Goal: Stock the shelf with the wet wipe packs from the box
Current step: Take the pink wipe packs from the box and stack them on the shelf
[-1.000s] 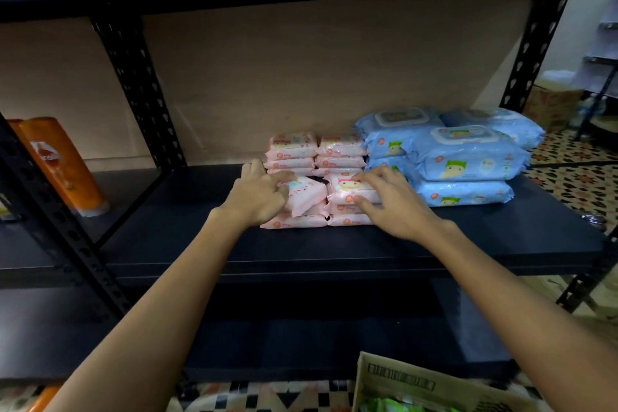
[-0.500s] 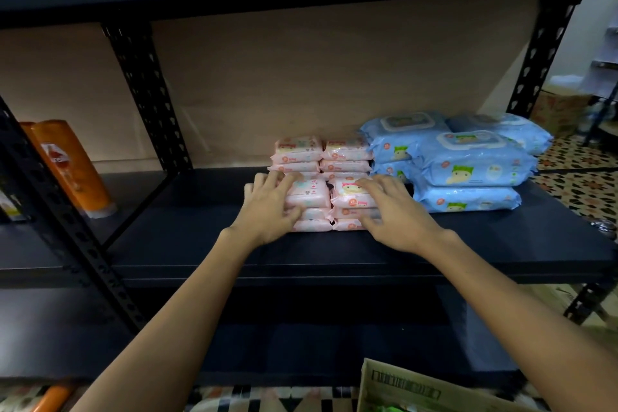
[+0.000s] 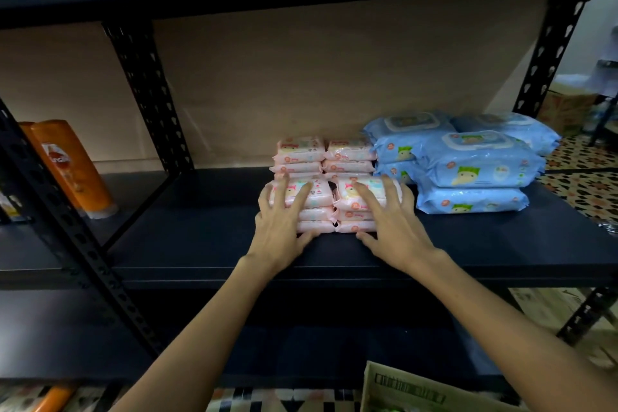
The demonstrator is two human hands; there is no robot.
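Small pink wet wipe packs stand in four short stacks on the dark shelf, two stacks in front and two behind. My left hand lies with straight fingers on the front left pink stack, its thumb against the stack's front. My right hand lies the same way on the front right pink stack. Larger blue wet wipe packs are piled just to the right. A corner of the cardboard box shows at the bottom edge.
Orange bottles stand on the neighbouring shelf bay at the left, behind a black perforated upright. Another upright bounds the bay at the right. A lower dark shelf lies beneath. Patterned floor tiles and a cardboard carton are at the far right.
The tilted top pack of the front left stack now lies flat. Both hands have settled flat on the two front stacks, which sit squared side by side.
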